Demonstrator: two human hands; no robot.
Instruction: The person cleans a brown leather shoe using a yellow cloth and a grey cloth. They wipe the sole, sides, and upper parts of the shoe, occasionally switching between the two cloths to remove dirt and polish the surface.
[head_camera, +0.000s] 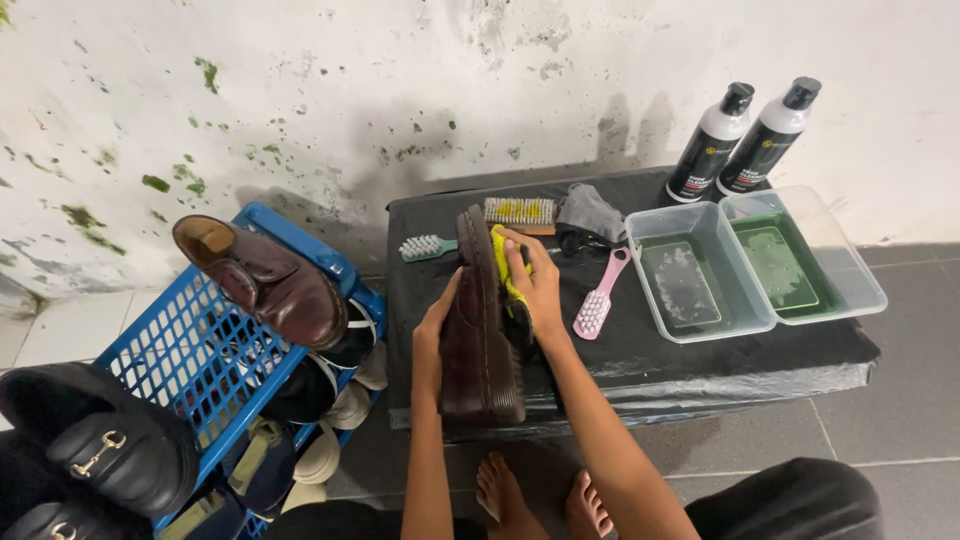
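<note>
Black loafers (95, 440) sit far left beside a blue crate (190, 350) holding a brown shoe (265, 280). On the black-draped table (700, 350), the left hand (432, 335) clasps a dark brown shoe (478, 340) turned on its side, while the right hand (535, 285) presses a yellow cloth (500, 255) against it. Brushes (597, 300), two clear tubs (700, 270) and two bottles (740, 140) stand rightward
</note>
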